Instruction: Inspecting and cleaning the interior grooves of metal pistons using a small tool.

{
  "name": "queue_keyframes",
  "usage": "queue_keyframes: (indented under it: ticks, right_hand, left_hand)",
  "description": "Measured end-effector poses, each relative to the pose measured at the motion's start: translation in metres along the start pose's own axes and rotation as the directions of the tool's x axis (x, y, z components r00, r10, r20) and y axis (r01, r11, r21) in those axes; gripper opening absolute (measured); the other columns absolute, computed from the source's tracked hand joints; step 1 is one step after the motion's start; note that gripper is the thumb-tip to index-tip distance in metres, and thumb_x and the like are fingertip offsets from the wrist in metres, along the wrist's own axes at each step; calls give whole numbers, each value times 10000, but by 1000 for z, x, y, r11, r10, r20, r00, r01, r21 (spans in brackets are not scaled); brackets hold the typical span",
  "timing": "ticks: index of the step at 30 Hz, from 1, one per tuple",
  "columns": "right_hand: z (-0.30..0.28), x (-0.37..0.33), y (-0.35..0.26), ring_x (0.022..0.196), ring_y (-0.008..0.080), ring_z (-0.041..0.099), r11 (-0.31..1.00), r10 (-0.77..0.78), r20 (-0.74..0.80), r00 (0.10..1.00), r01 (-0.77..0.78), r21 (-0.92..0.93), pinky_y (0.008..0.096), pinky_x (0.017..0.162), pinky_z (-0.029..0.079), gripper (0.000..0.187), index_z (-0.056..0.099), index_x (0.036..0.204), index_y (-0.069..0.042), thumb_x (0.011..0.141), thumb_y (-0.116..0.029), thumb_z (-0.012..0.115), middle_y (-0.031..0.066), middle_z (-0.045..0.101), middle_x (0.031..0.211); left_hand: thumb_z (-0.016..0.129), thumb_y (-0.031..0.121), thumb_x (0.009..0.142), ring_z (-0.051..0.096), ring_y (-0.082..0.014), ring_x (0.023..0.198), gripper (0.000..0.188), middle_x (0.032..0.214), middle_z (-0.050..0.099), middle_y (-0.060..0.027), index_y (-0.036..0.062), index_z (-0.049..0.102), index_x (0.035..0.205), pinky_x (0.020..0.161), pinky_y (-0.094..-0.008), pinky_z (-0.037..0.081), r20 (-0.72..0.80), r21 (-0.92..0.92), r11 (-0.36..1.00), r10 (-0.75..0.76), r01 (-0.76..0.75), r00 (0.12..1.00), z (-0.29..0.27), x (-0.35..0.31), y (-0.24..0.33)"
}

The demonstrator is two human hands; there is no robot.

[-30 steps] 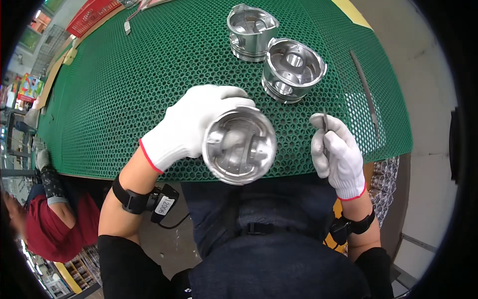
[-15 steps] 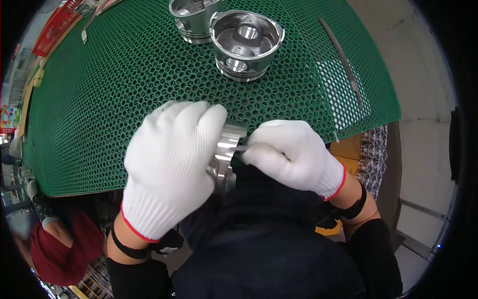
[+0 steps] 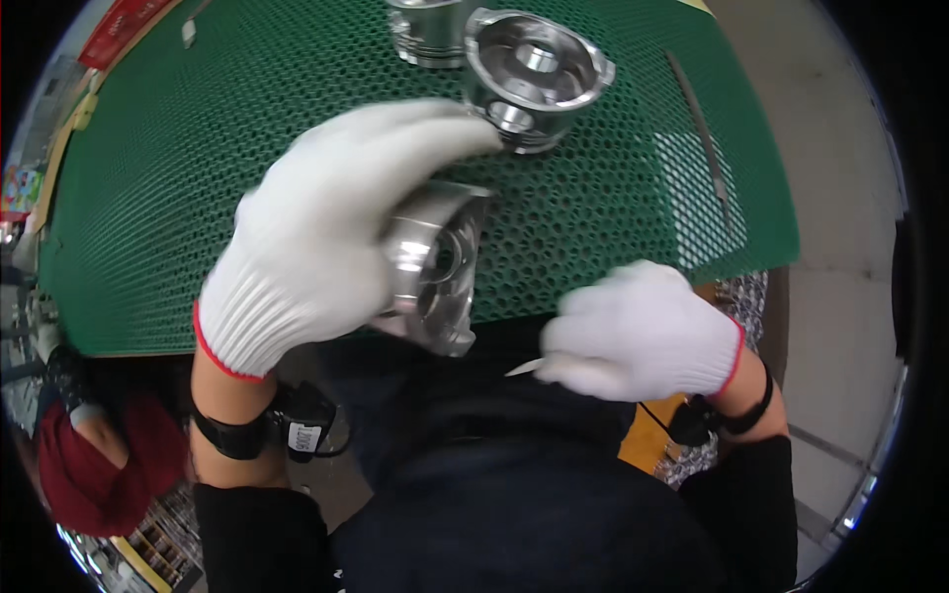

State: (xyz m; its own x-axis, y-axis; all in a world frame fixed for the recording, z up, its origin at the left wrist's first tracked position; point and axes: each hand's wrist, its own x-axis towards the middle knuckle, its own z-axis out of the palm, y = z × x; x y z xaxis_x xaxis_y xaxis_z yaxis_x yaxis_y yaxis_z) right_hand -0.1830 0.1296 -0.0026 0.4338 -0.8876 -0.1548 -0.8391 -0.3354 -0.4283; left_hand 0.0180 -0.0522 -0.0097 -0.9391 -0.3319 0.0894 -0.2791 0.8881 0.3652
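Note:
A shiny metal piston (image 3: 435, 267) lies tilted on its side at the near edge of the green mat, a pin hole facing right. My left hand (image 3: 316, 217), in a white knit glove, rests against its left side. Its fingers stretch out above the piston with a gap below them; the thumb is hidden. My right hand (image 3: 643, 336), also gloved, is closed to the right of the piston, apart from it. From its fingers juts the thin pointed tip of a blade-like tool (image 3: 524, 368); the rest is hidden in the fist.
An upright piston (image 3: 539, 84) stands just beyond my left fingertips, with another piston (image 3: 427, 35) behind it. A long thin file-like tool (image 3: 707, 143) lies on the green mat (image 3: 198, 198) at right. Another person's red garment (image 3: 109, 465) shows at lower left.
My right hand has drawn back from the piston, toward the lower right, with the pointed tool. My left hand has moved up and left, its fingers now straighter, and more of the piston shows.

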Motion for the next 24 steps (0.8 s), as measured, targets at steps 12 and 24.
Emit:
queue_keyframes:
  ticks: [12,24]
  right_hand:
    - [26,7,-1,719,220,688,521,17,-55,998,38,853,317,660,539,190,750,990,-47,917,-192,650,78,705,812]
    - [24,-7,-7,731,221,691,316,393,-13,920,-121,941,332,700,549,173,748,951,-9,923,-120,619,101,733,876]
  left_hand:
    - [973,249,620,612,-285,1215,1214,1371,577,-209,-71,249,1540,1082,-428,450,-438,-518,850,-357,93,825,55,-103,1]
    - [721,234,789,622,-346,1116,425,1237,632,-163,60,645,1170,999,-458,478,-330,161,981,160,-111,930,4,-28,-2]
